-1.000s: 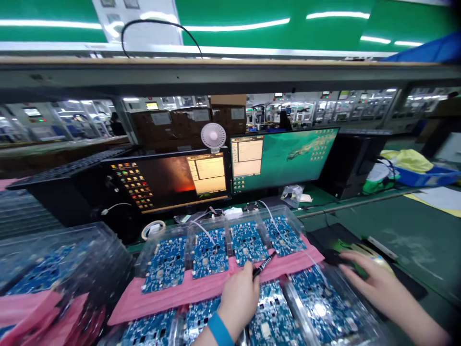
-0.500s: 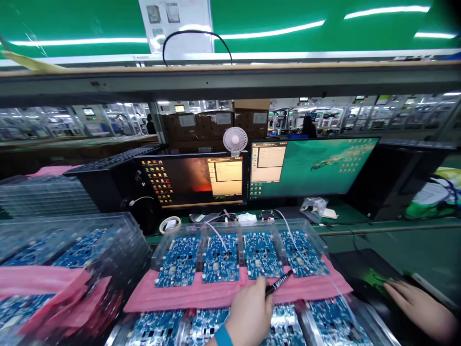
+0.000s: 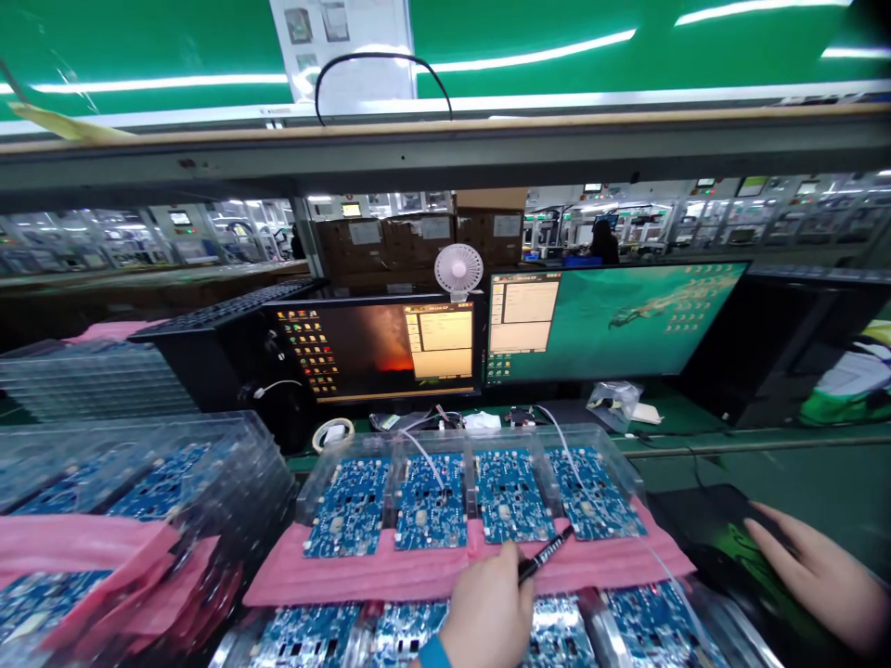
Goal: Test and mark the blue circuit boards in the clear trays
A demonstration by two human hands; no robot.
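My left hand (image 3: pixel 487 608), with a blue band (image 3: pixel 435 652) at the wrist, is closed around a black marker pen (image 3: pixel 547 555). The pen slants up to the right over a pink foam strip (image 3: pixel 362 580), its tip end close to the rightmost blue circuit board (image 3: pixel 599 496) of the upper row. Several such boards sit in a clear plastic tray (image 3: pixel 465 455), and more boards (image 3: pixel 306 635) show below the strip. At the right, my right hand (image 3: pixel 821 575) is over a black mouse pad (image 3: pixel 703 510) with green markings. Its thumb and fingers are apart; the farther fingers are partly hidden.
Two monitors (image 3: pixel 376 357) (image 3: pixel 619 325) stand behind the tray, with a small fan (image 3: pixel 458 269) between them. Stacked clear trays (image 3: pixel 257 464) with boards and pink foam fill the left. A tape roll (image 3: pixel 332 434), cables and a plastic bag (image 3: pixel 613 404) lie behind the tray.
My right hand has shifted up and right over the mouse pad, its thumb and fingers showing farther apart. My left hand keeps the marker, nearly in place. The view has shifted slightly.
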